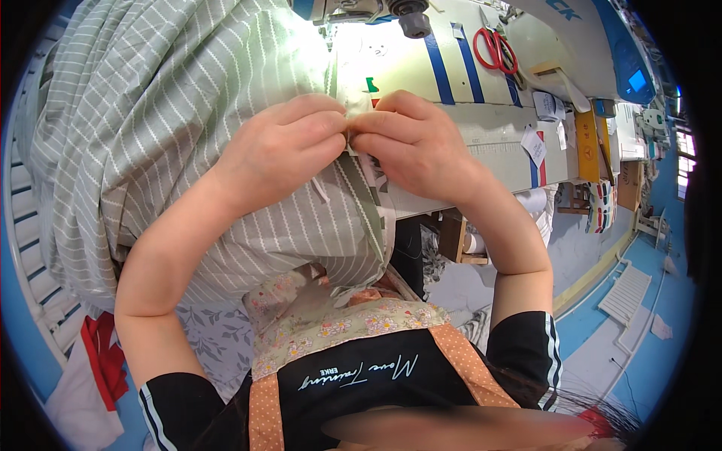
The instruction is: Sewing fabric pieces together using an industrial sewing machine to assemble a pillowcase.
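A large grey-green striped fabric (173,113) spreads over the left of the sewing table and hangs down toward my lap. My left hand (289,143) pinches the fabric's edge just in front of the sewing machine head (398,11). Close against it, my right hand (414,143) is closed too, its fingertips on the same edge. Both sets of fingertips nearly touch, and whatever small part lies between them is hidden. Below my hands the edge strip (361,192) runs down along the table's front.
Red-handled scissors (496,52) lie on the sewing table (481,124) to the right, near blue tape strips (438,69). A machine body with a small screen (638,80) stands far right. A yellow box (588,146) sits at the right end. White slats (34,248) line the left.
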A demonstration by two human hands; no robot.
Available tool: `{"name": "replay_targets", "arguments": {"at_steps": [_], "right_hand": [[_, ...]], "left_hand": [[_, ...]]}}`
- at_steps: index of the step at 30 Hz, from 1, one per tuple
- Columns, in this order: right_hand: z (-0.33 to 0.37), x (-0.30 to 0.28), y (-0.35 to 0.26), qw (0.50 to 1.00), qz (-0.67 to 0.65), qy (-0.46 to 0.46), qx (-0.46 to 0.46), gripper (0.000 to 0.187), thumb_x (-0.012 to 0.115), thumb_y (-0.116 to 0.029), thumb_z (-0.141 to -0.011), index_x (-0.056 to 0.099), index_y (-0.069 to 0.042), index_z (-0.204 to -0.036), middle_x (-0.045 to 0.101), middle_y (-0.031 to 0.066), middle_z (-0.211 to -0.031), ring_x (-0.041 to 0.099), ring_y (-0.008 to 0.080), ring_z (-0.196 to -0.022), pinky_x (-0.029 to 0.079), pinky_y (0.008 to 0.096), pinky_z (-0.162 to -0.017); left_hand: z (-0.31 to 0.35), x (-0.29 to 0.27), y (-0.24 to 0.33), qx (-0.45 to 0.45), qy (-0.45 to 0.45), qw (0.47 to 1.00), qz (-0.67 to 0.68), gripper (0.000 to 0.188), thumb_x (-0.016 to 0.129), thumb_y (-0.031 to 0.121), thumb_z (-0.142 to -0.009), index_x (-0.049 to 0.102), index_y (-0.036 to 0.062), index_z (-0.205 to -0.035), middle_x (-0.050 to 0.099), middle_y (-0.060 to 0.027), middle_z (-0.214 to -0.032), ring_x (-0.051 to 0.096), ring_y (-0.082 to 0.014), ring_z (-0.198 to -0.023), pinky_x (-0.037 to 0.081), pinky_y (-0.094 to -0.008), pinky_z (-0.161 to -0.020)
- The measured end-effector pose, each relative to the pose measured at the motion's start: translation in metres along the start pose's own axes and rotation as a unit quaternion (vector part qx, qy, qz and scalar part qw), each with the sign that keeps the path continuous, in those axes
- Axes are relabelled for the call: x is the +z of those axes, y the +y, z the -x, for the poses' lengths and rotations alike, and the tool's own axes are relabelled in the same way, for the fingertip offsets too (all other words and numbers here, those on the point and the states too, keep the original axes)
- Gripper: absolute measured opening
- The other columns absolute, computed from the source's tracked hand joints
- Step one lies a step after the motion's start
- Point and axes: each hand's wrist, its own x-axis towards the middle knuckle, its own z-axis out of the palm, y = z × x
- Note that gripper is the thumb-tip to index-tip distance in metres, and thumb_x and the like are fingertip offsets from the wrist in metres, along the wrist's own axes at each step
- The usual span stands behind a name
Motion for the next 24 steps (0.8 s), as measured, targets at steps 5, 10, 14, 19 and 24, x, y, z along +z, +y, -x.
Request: {"name": "replay_targets", "arguments": {"at_steps": [5,10,14,19,24], "right_hand": [[-0.0001,0.0004,-0.0007,1.0,-0.006,0.011,0.007,0.028,0.071,-0.001,-0.067,0.071,-0.01,-0.094,0.07,-0.0006,-0.111,0.064,0.0241,-0.091,0.057,0.0341,-0.076],[-0.0012,-0.0013,0.0018,1.0,-0.015,-0.015,0.001,0.028,0.071,-0.001,-0.067,0.069,-0.01,-0.094,0.07,-0.0006,-0.108,0.064,0.0239,-0.092,0.057,0.0345,-0.076],[0.0018,0.0011,0.004,1.0,-0.017,-0.012,0.007,0.029,0.072,0.0,-0.067,0.067,-0.01,-0.094,0.069,-0.0003,-0.106,0.064,0.0242,-0.092,0.057,0.0353,-0.077],[0.0005,-0.0004,0.0035,0.999,-0.041,0.004,0.017,0.03,0.072,0.002,-0.066,0.069,-0.01,-0.093,0.068,0.0013,-0.104,0.064,0.0248,-0.091,0.057,0.0367,-0.076],[0.0023,-0.0077,0.0033,0.997,-0.066,0.004,0.041,0.028,0.072,0.003,-0.065,0.071,-0.009,-0.091,0.068,0.0033,-0.102,0.065,0.0255,-0.09,0.056,0.0371,-0.075]], "left_hand": [[0.0043,0.0008,-0.0016,0.001,-0.011,1.0,0.014,0.015,0.066,0.006,-0.076,0.066,0.0044,-0.091,0.067,-0.0047,-0.102,0.068,-0.0235,-0.099,0.059,-0.0329,-0.078],[0.005,0.0025,-0.002,-0.007,0.003,1.0,0.019,0.017,0.066,0.007,-0.075,0.066,0.0051,-0.092,0.067,-0.0047,-0.097,0.069,-0.023,-0.098,0.059,-0.033,-0.078],[0.0062,0.0022,-0.0026,-0.01,-0.008,1.0,0.014,0.017,0.067,0.007,-0.075,0.067,0.0055,-0.092,0.067,-0.004,-0.096,0.069,-0.0225,-0.097,0.059,-0.033,-0.077],[0.0049,-0.0006,-0.0026,-0.01,-0.011,1.0,0.015,0.017,0.067,0.007,-0.075,0.067,0.0057,-0.092,0.067,-0.0039,-0.097,0.069,-0.0224,-0.098,0.059,-0.0332,-0.077],[0.0032,-0.0038,-0.0015,-0.012,-0.019,0.999,0.028,0.017,0.067,0.006,-0.077,0.067,0.0055,-0.093,0.067,-0.0044,-0.099,0.069,-0.023,-0.098,0.059,-0.0339,-0.077]]}}
